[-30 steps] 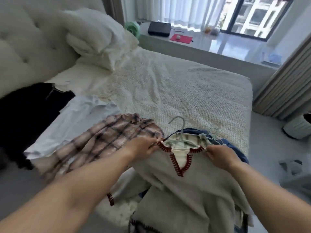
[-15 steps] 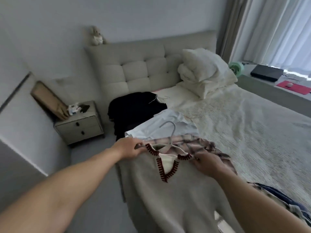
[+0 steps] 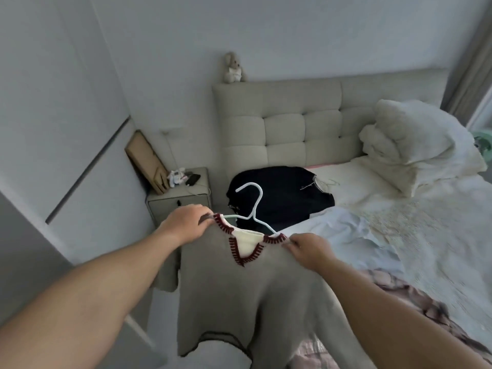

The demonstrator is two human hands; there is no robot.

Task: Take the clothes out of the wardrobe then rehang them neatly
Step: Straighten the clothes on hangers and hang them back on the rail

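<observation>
i hold the grey sweater (image 3: 239, 296) up on its white hanger (image 3: 253, 206), in front of the bed (image 3: 415, 235). my left hand (image 3: 183, 225) pinches one shoulder, my right hand (image 3: 308, 250) the other. with the hook free and tilted, a slack pinch could let a shoulder slip off the hanger.

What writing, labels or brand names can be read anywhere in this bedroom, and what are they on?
None can be read.
The grey sweater held up by the left hand and right hand on its white hanger shows no tag or print.
The small items on the nightstand are too small and blurred to show any text.
The brown board leaning on the wall shows no markings.
</observation>
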